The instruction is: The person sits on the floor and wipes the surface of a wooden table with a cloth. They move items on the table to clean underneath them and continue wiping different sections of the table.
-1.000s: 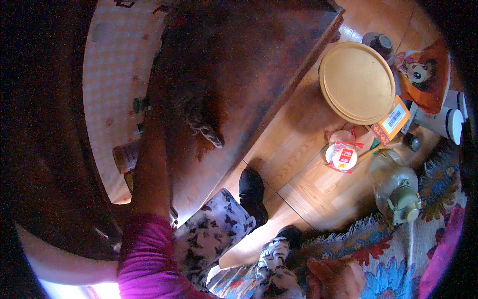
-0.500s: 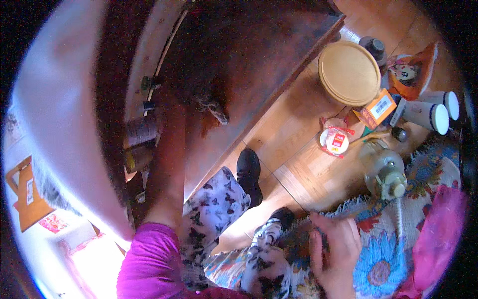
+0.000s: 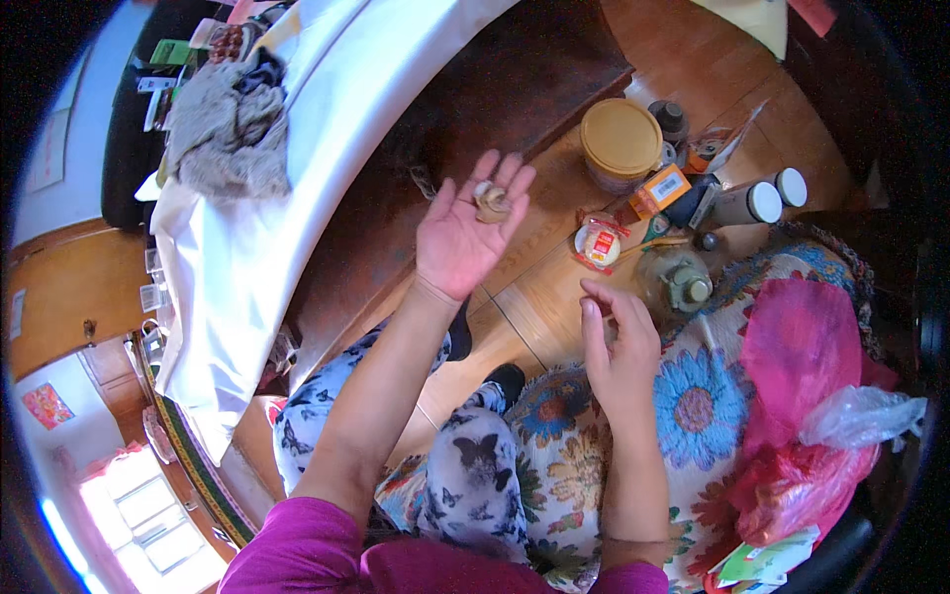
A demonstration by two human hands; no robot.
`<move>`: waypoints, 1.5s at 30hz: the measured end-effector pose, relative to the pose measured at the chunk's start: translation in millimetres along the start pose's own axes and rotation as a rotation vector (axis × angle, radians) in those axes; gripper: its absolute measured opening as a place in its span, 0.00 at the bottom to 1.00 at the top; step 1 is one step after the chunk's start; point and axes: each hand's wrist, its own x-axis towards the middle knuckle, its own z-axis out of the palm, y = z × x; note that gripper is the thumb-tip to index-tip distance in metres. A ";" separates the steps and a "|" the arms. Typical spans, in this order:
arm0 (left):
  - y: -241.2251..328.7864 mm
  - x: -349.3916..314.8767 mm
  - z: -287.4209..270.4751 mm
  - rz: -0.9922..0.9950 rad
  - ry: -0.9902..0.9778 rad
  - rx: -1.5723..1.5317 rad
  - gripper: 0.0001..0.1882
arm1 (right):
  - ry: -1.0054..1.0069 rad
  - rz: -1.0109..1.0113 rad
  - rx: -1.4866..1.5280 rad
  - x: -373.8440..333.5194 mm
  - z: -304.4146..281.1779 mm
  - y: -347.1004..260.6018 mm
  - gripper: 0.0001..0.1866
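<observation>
On the spread fingers of my left hand (image 3: 457, 238) lies a small tan ring-shaped thing (image 3: 491, 202), like a little roll of tape. The palm is turned up, above the edge of a dark brown wooden piece of furniture (image 3: 396, 213). My right hand (image 3: 625, 346) hangs over the flowered cover to the right, its fingers loosely bent and apart, with nothing visible in them. Closest to it is a clear glass jar or bottle with a pale cap (image 3: 685, 281). A round snack in a red and clear wrapper (image 3: 600, 243) lies on the floor beyond.
A yellow-lidded tub (image 3: 621, 137), an orange box (image 3: 661, 190) and white-lidded containers (image 3: 762, 203) stand on the wooden floor. A pink plastic bag (image 3: 802, 337) lies on the flowered cover (image 3: 554, 465). White cloth (image 3: 327, 148) hangs at the left, with grey furry fabric (image 3: 228, 129) on it.
My left hand has come out from the dark space under the cloth and now shows the ring-shaped thing on its upturned fingers. My right hand has moved up and left. The view has swung.
</observation>
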 end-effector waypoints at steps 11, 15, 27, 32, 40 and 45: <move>-34.2 -71.9 46.3 -0.101 0.019 0.206 0.30 | 0.047 -0.061 0.030 -4.6 6.0 9.9 0.09; -25.0 -105.0 64.1 -0.121 0.026 0.262 0.32 | 0.071 -0.144 -0.164 -5.0 9.3 10.8 0.07; 50.5 -255.9 124.6 -0.036 0.061 0.290 0.32 | 0.073 -0.457 -0.461 -1.3 39.2 57.4 0.08; 98.2 -350.9 91.1 0.095 0.240 0.374 0.21 | -0.108 -0.304 -0.443 -18.2 9.5 71.9 0.13; 152.0 -533.0 -58.9 0.689 0.948 0.057 0.07 | -0.228 -0.195 -0.527 -89.5 -27.5 65.9 0.13; 217.3 -646.8 -163.9 1.077 1.122 -0.056 0.07 | -0.263 -0.103 -0.665 -98.6 -41.3 20.3 0.14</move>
